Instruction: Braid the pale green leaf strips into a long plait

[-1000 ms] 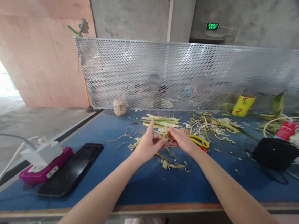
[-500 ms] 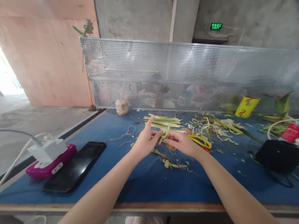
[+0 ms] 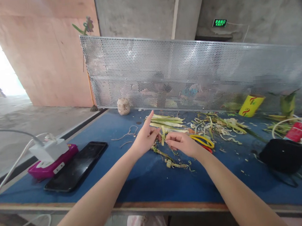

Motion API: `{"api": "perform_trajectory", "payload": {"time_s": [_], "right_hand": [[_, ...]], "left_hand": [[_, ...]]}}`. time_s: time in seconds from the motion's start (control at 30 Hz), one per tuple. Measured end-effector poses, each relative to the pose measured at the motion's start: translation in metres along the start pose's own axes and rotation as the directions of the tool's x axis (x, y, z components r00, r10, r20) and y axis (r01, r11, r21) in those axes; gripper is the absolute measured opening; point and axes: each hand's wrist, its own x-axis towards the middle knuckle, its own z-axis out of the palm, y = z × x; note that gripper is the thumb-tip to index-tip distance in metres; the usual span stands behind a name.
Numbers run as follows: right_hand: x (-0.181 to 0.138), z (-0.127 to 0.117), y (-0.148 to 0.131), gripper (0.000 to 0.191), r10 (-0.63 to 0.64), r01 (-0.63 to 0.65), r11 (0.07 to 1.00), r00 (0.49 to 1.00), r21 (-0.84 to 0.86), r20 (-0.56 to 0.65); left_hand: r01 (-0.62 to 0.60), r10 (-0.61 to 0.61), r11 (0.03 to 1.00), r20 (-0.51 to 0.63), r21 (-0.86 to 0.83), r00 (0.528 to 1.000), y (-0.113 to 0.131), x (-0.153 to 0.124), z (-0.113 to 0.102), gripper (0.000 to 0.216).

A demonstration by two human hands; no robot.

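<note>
My left hand [image 3: 145, 138] pinches a pale green leaf strip [image 3: 163, 135] between thumb and fingers, its index finger pointing up and away. From the other side my right hand [image 3: 181, 144] closes its fingertips on the same strip, which looks folded or knotted. Below the hands a knotted plant strand [image 3: 168, 162] with thin curling ends lies on the table. Just beyond them is a bundle of long pale green strips [image 3: 168, 120]. Yellow loop handles [image 3: 202, 141] with a red part show beside my right hand; the rest of that tool is hidden.
Plant scraps [image 3: 220, 125] litter the blue table [image 3: 143, 188] to the right. At left lie a black phone [image 3: 77, 167] and a purple power strip [image 3: 66, 165]. A twine roll [image 3: 123, 106], a yellow packet [image 3: 251, 105] and a black pouch [image 3: 285, 155] stand about. A perforated metal panel [image 3: 136, 65] borders the back.
The leaf strip has turned more upright between my fingers. My left hand has shifted slightly left, and the view has moved a little.
</note>
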Motion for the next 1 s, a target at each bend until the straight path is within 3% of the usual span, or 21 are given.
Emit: {"api": "perform_trajectory", "payload": {"time_s": [0.37, 0.5, 0.67, 0.8, 0.87, 1.0], "right_hand": [[-0.0016, -0.0067, -0.0022, 0.021, -0.033, 0.033, 0.999, 0.999, 0.022, 0.012], [-0.0003, -0.0064, -0.0014, 0.023, -0.013, 0.014, 1.0, 0.999, 0.022, -0.042], [0.001, -0.0034, -0.0021, 0.026, 0.009, -0.008, 1.0, 0.996, 0.017, -0.092], [0.002, -0.0057, 0.0006, 0.03, 0.105, -0.093, 0.989, 0.989, 0.118, -0.104], [0.0031, -0.0073, 0.0033, 0.033, 0.133, -0.109, 0.98, 0.98, 0.166, -0.145], [0.004, -0.008, 0.006, 0.036, 0.039, -0.001, 0.975, 0.986, 0.223, -0.165]], "left_hand": [[0.065, -0.071, 0.994, -0.062, -0.084, 0.996, 0.0035, 0.0009, -0.0002, 0.073], [0.08, -0.088, 0.993, -0.089, -0.085, 0.992, -0.0014, 0.0002, 0.002, 0.072], [0.104, -0.103, 0.993, 0.008, -0.06, 0.995, -0.0014, -0.002, 0.0046, 0.091], [0.053, -0.051, 0.994, 0.032, -0.097, 0.998, 0.0019, -0.0032, 0.0037, 0.087], [0.06, -0.044, 0.985, 0.1, -0.16, 0.994, 0.0028, -0.004, 0.0041, 0.086], [0.107, -0.058, 0.97, 0.223, -0.218, 0.973, 0.0032, -0.006, 0.0062, 0.085]]}}
